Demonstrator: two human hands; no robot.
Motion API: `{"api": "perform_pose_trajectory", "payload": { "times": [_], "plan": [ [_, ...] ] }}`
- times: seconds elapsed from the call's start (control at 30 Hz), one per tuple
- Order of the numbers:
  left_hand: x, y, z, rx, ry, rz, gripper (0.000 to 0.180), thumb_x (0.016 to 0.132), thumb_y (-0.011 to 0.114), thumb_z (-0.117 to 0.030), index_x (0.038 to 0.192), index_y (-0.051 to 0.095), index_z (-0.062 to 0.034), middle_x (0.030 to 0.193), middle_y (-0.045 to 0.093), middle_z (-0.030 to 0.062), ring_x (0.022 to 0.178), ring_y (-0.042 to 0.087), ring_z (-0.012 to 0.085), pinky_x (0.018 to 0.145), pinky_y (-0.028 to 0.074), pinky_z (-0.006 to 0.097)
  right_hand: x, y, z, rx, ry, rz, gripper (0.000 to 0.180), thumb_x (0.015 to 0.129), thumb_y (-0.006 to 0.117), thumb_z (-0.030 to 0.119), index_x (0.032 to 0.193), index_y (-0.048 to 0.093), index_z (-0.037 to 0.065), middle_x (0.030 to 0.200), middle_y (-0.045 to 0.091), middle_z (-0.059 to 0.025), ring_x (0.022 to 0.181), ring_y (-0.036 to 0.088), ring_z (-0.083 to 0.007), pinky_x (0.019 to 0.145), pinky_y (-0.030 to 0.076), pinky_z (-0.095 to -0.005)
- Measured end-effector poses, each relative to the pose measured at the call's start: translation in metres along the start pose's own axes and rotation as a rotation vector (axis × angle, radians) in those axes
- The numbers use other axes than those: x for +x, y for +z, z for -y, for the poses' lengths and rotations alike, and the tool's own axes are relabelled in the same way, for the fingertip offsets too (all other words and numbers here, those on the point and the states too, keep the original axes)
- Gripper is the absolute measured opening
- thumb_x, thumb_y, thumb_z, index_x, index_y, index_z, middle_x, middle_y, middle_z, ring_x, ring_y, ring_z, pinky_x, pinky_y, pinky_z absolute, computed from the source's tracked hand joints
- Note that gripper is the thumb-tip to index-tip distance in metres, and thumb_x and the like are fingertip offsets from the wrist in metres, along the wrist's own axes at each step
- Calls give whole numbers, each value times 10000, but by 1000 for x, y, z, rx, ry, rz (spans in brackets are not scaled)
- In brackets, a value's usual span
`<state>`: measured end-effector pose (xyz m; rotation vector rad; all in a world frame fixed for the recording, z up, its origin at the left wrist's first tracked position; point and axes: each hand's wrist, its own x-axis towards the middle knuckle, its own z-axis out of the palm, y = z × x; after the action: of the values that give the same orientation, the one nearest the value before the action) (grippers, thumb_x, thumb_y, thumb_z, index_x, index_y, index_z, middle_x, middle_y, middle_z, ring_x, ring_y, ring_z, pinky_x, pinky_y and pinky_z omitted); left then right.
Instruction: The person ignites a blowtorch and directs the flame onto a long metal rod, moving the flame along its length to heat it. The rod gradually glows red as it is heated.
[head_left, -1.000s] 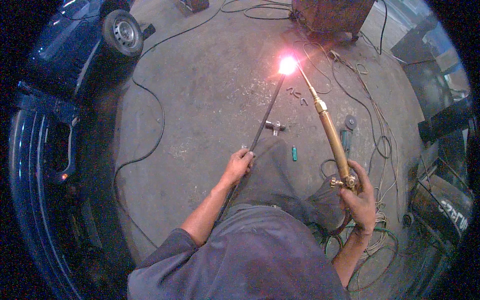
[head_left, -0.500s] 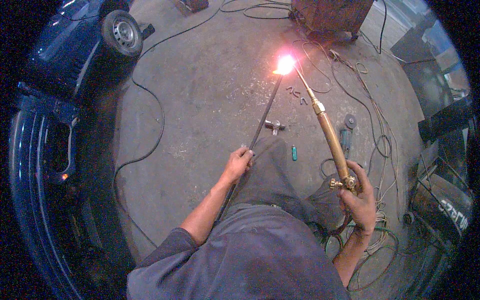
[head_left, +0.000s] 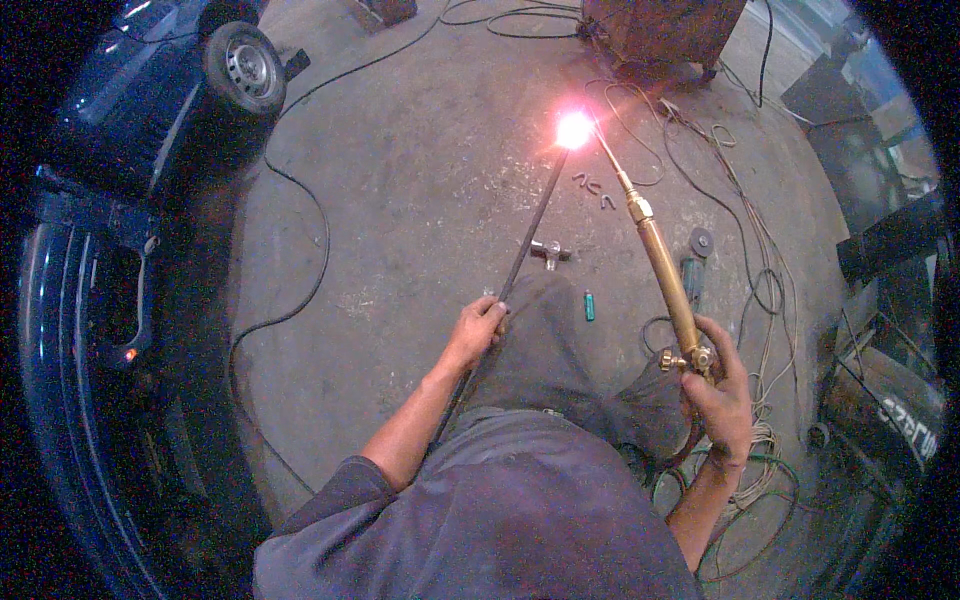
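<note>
My left hand is closed around a long dark metal rod that slants up and away from me. In my right hand is a brass gas torch, gripped at its valve end, with the fingers near the valve knobs. The torch's thin tip meets the far end of the rod in a bright pink-white glow. That glare hides the rod's end and the flame's shape. Below it on the floor lie several small bent metal pieces. A hammer lies just right of the rod.
A green lighter and an angle grinder lie on the concrete floor. Hoses and cables run along the right. A rusty metal box stands at the far side. On the left is a dark blue vehicle with a wheel.
The glow at the rod's end looks rounder and pinker, and the orange flame edge on its left has shrunk. The torch has shifted very slightly; both hands keep their grips.
</note>
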<state>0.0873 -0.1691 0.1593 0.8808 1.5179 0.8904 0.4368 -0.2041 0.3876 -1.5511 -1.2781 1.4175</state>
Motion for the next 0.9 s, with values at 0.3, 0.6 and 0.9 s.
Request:
{"api": "perform_pose_trajectory", "payload": {
  "times": [0.3, 0.6, 0.9],
  "plan": [
    [-4, 2, -7, -19, -10, -16, 257, 993, 576, -275, 982, 673, -36, 740, 597, 0, 658, 535, 107, 611, 446, 280, 2, -1, -8, 50, -53, 1, 706, 791, 659, 44, 1468, 458, 58, 1113, 690, -74, 851, 618, -112, 693, 483, -243],
    [1, 2, -9, -10, 31, -15, 254, 990, 592, -281, 947, 672, -44, 717, 592, 3, 636, 524, 106, 592, 438, 285, 1, -5, -3, 72, -27, 51, 694, 816, 646, 25, 1478, 441, 72, 1131, 708, -122, 949, 666, -149, 754, 516, -257],
    [-1, -1, -14, 28, 19, -9, 264, 985, 596, -281, 966, 674, -29, 730, 602, 8, 638, 529, 104, 594, 443, 286, 0, 0, 0, 58, -43, 26, 685, 824, 633, 1, 1477, 441, 79, 1115, 715, -112, 932, 663, -138, 741, 513, -249]
  ]
}}
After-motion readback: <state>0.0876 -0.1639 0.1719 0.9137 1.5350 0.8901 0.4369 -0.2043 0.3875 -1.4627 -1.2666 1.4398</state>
